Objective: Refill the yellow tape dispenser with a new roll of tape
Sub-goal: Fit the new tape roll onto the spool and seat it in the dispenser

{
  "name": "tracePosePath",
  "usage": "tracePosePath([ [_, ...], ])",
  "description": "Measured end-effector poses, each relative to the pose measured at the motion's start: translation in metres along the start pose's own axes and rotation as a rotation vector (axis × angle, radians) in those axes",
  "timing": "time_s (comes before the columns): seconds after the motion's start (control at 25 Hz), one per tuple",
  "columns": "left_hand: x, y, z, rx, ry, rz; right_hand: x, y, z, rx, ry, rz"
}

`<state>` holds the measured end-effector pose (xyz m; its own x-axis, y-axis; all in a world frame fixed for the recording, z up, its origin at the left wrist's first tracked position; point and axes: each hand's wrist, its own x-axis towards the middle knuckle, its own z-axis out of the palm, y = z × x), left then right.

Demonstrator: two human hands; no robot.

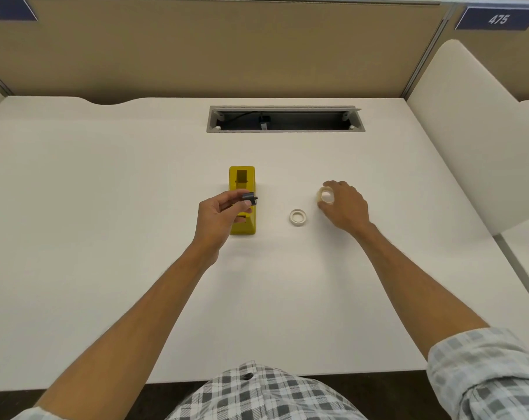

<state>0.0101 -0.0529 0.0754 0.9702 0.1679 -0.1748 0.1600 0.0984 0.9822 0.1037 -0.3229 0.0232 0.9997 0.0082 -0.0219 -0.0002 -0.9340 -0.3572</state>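
The yellow tape dispenser (242,180) stands on the white desk (105,192), its roll bay showing as a dark slot on top. My left hand (219,215) hovers over the dispenser's near half, pinching a small dark grey spindle (250,199) between thumb and fingers. To the right, my right hand (343,209) grips a clear roll of tape (326,195), tilted up off the desk. Between dispenser and right hand, a small white ring, an empty tape core (297,217), lies flat on the desk.
A rectangular cable slot (284,119) opens in the desk behind the dispenser. Tan partition walls (214,50) enclose the back, and a cream side divider (469,122) stands on the right. The desk's near edge runs just above my checked shirt.
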Motion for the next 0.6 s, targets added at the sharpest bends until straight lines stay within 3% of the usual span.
tracePosePath([
  [0.16,-0.003,0.001,-0.001,-0.007,-0.022,0.001,-0.015,-0.027,-0.017,0.422,0.091,-0.045],
  [0.32,-0.008,0.002,-0.001,-0.021,-0.055,0.004,-0.039,-0.059,-0.030,0.787,-0.022,-0.191],
  [0.6,-0.011,0.008,0.005,0.015,-0.068,0.034,-0.059,-0.089,-0.033,0.988,-0.208,-0.333],
])
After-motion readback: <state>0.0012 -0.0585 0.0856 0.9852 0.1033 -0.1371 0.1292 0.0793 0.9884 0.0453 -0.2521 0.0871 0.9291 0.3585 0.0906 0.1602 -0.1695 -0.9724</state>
